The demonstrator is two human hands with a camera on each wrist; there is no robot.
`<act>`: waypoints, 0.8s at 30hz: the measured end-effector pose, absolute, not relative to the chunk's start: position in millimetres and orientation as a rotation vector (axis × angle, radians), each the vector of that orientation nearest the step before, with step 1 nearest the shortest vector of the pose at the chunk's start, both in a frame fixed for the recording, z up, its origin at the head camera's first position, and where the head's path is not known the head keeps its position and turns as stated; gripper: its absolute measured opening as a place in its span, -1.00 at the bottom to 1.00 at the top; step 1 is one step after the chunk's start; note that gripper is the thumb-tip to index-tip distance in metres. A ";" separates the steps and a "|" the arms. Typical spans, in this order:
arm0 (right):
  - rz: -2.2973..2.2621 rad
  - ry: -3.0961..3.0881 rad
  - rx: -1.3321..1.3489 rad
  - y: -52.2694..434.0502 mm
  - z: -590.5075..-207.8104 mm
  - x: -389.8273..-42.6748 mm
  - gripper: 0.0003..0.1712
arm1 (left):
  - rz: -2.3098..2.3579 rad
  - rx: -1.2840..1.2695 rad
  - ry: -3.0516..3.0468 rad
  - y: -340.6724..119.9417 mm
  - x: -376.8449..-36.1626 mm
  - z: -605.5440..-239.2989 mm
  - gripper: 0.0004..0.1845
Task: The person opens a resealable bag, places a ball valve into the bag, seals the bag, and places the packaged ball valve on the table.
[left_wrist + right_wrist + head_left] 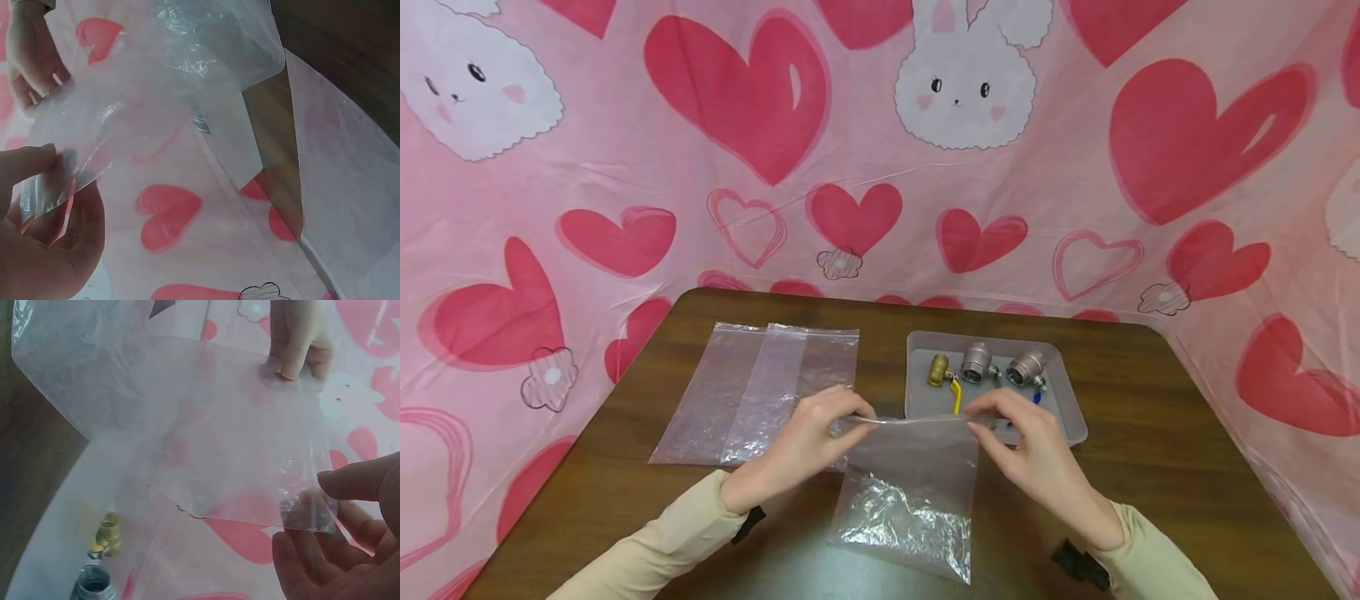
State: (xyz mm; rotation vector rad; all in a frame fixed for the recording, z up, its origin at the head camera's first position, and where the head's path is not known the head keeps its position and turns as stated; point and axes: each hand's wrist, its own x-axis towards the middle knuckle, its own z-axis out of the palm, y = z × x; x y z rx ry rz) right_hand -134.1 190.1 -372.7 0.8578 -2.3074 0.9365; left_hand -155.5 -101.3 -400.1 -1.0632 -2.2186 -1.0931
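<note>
A clear plastic zip bag (910,492) hangs in front of me, its top edge stretched between both hands. My left hand (805,437) pinches the top left corner between thumb and fingers. At the top right corner, my right hand (1037,458) pinches the bag the same way. The right wrist view shows the transparent bag (231,437) pulled flat between the two hands, with nothing visible inside. Behind it stands a shallow plastic tray (1078,421) that holds a brass ball valve (938,370) with a yellow handle and steel valves (976,363), partly hidden by the bag and right hand.
Two more clear bags (715,392) lie overlapping on the left of the brown wooden table (1150,392). A pink curtain (880,158) printed with hearts and rabbits surrounds the table's back and sides.
</note>
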 end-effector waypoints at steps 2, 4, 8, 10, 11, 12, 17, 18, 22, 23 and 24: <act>0.932 -2.329 0.877 189.2 -370.3 -134.4 -0.66 | -1.098 -1.057 -2.226 -100.7 -155.1 -400.1 -0.87; 0.940 -2.358 0.890 188.5 -368.5 -134.6 -0.68 | -1.104 -1.051 -2.232 -100.0 -154.9 -400.1 -0.88; 0.942 -2.360 0.919 187.6 -367.3 -135.3 -0.67 | -1.098 -1.093 -2.219 -98.4 -154.5 -398.9 -0.85; 0.937 -2.341 0.931 187.1 -367.4 -135.4 -0.65 | -1.080 -1.139 -2.200 -97.3 -154.6 -398.8 -0.81; 0.933 -2.334 0.931 187.0 -367.5 -135.3 -0.63 | -1.073 -1.162 -2.191 -96.8 -154.8 -398.8 -0.79; 0.935 -2.331 0.930 186.8 -367.5 -135.1 -0.62 | -1.065 -1.186 -2.179 -96.2 -155.0 -398.8 -0.77; 0.938 -2.332 0.920 185.8 -366.7 -134.7 -0.59 | -1.060 -1.287 -2.124 -93.3 -154.7 -397.4 -0.70; 0.938 -2.335 0.918 185.6 -366.5 -134.7 -0.59 | -1.054 -1.306 -2.109 -92.8 -154.6 -396.8 -0.69; 0.932 -2.348 0.915 184.7 -366.0 -134.6 -0.61 | -1.001 -1.347 -2.072 -91.3 -153.8 -394.7 -0.72; 0.931 -2.352 0.915 184.5 -365.7 -134.4 -0.61 | -0.987 -1.351 -2.063 -91.2 -153.8 -394.4 -0.73; 0.930 -2.354 0.914 184.3 -365.4 -134.3 -0.61 | -0.978 -1.352 -2.058 -91.1 -153.8 -394.4 -0.74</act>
